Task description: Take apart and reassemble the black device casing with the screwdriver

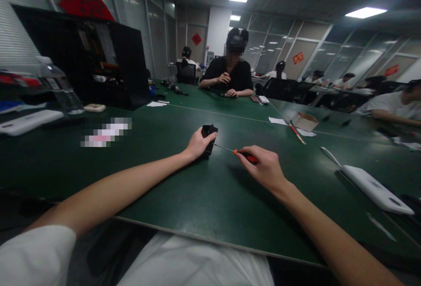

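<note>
Left hand gripping black boxy device; right hand gripping screwdriver: thin shaft, orange collar, red-black handle.

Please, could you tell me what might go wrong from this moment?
The thin shaft of the screwdriver points at the side of the black device; its tip might slip and scratch the casing. The left hand grips the device close to that tip, so a slip could poke the thumb. A hard push by the right hand might twist the device.
</note>
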A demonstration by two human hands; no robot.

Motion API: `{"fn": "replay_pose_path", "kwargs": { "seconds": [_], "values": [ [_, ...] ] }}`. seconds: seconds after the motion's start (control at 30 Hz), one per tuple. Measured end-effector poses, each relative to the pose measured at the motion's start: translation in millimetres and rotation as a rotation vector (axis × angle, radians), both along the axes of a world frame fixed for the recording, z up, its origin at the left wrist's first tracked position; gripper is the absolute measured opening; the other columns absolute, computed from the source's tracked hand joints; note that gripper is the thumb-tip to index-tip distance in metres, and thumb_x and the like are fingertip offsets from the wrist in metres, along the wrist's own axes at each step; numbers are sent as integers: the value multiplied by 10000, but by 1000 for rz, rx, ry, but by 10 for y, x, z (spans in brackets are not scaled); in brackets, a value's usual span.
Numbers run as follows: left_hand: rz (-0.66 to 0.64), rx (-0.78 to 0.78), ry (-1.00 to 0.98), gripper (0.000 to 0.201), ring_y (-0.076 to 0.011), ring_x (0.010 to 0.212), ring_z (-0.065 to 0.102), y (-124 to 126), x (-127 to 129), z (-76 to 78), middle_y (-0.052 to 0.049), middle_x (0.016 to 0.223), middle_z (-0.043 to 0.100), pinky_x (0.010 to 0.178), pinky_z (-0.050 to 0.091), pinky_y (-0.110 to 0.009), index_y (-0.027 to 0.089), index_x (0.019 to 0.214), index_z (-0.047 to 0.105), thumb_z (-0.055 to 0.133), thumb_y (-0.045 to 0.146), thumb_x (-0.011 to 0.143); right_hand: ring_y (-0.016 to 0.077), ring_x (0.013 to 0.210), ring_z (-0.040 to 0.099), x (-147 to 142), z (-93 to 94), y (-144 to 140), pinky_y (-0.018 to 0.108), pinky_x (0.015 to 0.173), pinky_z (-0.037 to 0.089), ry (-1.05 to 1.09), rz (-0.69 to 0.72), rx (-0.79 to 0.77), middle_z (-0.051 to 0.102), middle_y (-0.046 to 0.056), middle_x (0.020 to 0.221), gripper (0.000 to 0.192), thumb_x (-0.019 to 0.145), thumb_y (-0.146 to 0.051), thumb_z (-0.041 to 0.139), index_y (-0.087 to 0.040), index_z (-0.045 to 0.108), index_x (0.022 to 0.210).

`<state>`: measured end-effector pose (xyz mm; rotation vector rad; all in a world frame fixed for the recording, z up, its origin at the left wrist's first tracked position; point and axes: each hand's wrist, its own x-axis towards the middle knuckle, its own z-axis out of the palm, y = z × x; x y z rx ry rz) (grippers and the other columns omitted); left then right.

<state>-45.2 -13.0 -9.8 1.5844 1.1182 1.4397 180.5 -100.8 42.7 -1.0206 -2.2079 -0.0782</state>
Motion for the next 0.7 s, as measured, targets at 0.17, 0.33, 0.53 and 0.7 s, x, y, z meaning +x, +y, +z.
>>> {"fn": "replay_pose_path", "kwargs": {
  "seconds": [0.17, 0.33, 0.53, 0.7],
  "values": [
    [3, 16, 22, 337, -190, 789, 594, -2, -1, -14, -56, 865, 650, 720, 423, -293, 153, 913, 586, 654, 465, 807, 220, 813, 688, 6, -25, 18, 342, 758, 530, -2, -1, 8, 738, 92, 916, 175, 924, -309, 565, -198, 695, 960],
    [13, 21, 39, 331, -189, 786, 595, 15, -4, -31, -54, 863, 654, 719, 425, -295, 161, 910, 579, 655, 466, 807, 208, 791, 687, 9, -35, 25, 332, 740, 535, -12, 13, 42, 735, 88, 900, 152, 926, -286, 572, -188, 682, 960],
    [26, 27, 55, 309, -191, 792, 595, 29, -6, -36, -49, 868, 656, 718, 424, -298, 169, 900, 572, 654, 454, 810, 196, 765, 687, 15, -36, 37, 306, 703, 531, -12, 51, 123, 730, 86, 872, 106, 906, -237, 615, -160, 674, 949],
    [31, 31, 65, 302, -194, 789, 600, 21, -4, -34, -46, 859, 661, 718, 426, -300, 170, 892, 578, 664, 446, 803, 197, 765, 691, 5, -33, 41, 299, 703, 527, -16, 51, 119, 729, 84, 868, 89, 897, -215, 627, -157, 675, 946]
  ]
}}
